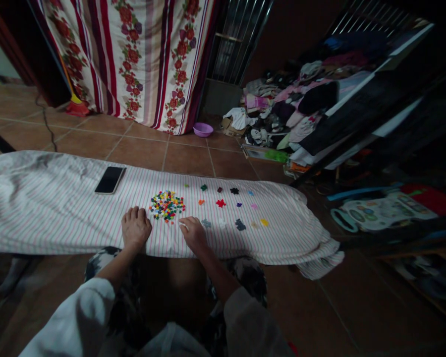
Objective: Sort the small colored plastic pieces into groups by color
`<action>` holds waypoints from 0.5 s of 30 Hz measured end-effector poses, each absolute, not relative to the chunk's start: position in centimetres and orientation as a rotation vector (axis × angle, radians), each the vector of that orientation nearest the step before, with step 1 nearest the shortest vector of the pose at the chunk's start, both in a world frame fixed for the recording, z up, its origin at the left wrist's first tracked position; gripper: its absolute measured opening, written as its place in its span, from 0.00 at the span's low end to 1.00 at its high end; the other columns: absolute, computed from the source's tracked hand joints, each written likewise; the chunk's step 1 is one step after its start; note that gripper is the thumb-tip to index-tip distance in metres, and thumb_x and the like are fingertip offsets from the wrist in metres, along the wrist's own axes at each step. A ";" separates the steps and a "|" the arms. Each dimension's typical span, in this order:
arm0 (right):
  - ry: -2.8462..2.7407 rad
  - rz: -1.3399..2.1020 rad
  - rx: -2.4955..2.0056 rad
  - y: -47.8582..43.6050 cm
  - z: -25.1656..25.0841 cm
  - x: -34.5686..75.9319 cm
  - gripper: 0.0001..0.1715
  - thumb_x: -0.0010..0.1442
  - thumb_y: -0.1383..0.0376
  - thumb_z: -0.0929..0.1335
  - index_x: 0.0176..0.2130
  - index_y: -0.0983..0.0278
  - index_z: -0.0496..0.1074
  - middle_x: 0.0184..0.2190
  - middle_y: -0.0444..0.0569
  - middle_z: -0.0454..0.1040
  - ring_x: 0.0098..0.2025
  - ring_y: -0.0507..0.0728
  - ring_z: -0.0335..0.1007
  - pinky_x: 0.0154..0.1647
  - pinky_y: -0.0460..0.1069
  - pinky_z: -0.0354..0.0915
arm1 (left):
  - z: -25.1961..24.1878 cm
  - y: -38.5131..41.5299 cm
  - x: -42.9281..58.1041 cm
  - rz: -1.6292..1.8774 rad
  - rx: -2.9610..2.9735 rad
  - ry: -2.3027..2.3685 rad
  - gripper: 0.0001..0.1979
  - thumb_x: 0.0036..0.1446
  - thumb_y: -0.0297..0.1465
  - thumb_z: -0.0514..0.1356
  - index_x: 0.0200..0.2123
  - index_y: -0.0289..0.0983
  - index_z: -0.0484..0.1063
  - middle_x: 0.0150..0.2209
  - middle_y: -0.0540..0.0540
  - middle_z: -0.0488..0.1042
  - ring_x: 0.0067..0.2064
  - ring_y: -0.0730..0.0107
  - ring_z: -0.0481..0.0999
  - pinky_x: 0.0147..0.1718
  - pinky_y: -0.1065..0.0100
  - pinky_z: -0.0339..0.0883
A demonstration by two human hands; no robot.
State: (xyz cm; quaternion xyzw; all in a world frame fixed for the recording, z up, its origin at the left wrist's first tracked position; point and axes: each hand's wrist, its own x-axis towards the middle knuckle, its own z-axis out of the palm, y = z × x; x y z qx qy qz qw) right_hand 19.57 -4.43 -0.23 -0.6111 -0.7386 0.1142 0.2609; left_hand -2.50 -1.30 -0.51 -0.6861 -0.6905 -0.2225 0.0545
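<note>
A mixed pile of small coloured pieces [167, 205] lies on the striped cloth [70, 213]. My left hand [136, 227] rests on the cloth just left of the pile, fingers laid down and holding nothing. Right of the pile, my right hand [194, 233] pinches a small white piece [183, 225], too small to make out its shape. Further right are small single-colour groups, among them a red group [220, 203], a black group [234, 191], a dark grey group [240, 224] and a yellow group [264, 222]. A light grey group [206, 223] sits beside my right hand.
A phone [110, 180] lies on the cloth at the left. Beyond the cloth are the tiled floor, a purple basin [202, 130], a floral curtain [134, 64] and a heap of clothes [282, 106]. A dark slanting bar [319, 166] stands at the right.
</note>
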 end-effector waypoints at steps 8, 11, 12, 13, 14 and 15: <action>-2.046 0.349 -1.717 -3.6 -0.5 16.5 0.14 0.64 0.66 0.67 0.49 0.60 0.76 0.42 0.50 0.77 0.47 0.58 0.71 0.51 0.51 0.65 | -0.4 -1.4 -2.4 -0.675 -2.094 -2.115 0.17 0.58 0.29 0.51 0.48 0.33 0.71 0.56 0.32 0.70 0.59 0.48 0.65 0.57 0.50 0.57; -2.017 0.331 -1.754 -3.5 -0.9 16.1 0.11 0.65 0.66 0.67 0.45 0.60 0.77 0.41 0.51 0.77 0.46 0.58 0.70 0.50 0.51 0.64 | -0.4 -1.4 -2.4 -0.700 -2.096 -2.127 0.17 0.58 0.29 0.51 0.49 0.33 0.71 0.56 0.32 0.70 0.60 0.48 0.64 0.57 0.50 0.56; -2.008 0.319 -1.757 -3.6 -1.0 16.1 0.10 0.65 0.66 0.67 0.44 0.60 0.77 0.41 0.50 0.77 0.46 0.58 0.70 0.50 0.51 0.64 | -0.5 -1.4 -2.4 -0.708 -2.096 -2.127 0.17 0.58 0.29 0.51 0.49 0.34 0.71 0.56 0.33 0.70 0.60 0.49 0.64 0.57 0.50 0.56; -2.003 0.306 -1.754 -3.6 -1.1 16.0 0.09 0.65 0.66 0.67 0.43 0.60 0.77 0.41 0.50 0.77 0.46 0.58 0.70 0.49 0.51 0.64 | -0.5 -1.4 -2.4 -0.711 -2.095 -2.126 0.17 0.59 0.29 0.51 0.49 0.34 0.71 0.56 0.33 0.70 0.60 0.49 0.64 0.58 0.50 0.56; -2.001 0.293 -1.746 -3.6 -1.1 16.0 0.09 0.65 0.66 0.67 0.43 0.61 0.77 0.40 0.50 0.76 0.45 0.58 0.70 0.49 0.51 0.64 | -0.5 -1.4 -2.4 -0.709 -2.092 -2.123 0.17 0.59 0.30 0.51 0.49 0.34 0.71 0.56 0.33 0.70 0.60 0.49 0.64 0.58 0.50 0.56; -2.001 0.281 -1.735 -3.7 -1.2 16.0 0.09 0.65 0.66 0.66 0.42 0.61 0.77 0.40 0.50 0.76 0.45 0.58 0.70 0.49 0.51 0.64 | -0.5 -1.4 -2.4 -0.701 -2.090 -2.118 0.17 0.60 0.30 0.50 0.49 0.33 0.71 0.56 0.33 0.70 0.60 0.49 0.65 0.58 0.50 0.56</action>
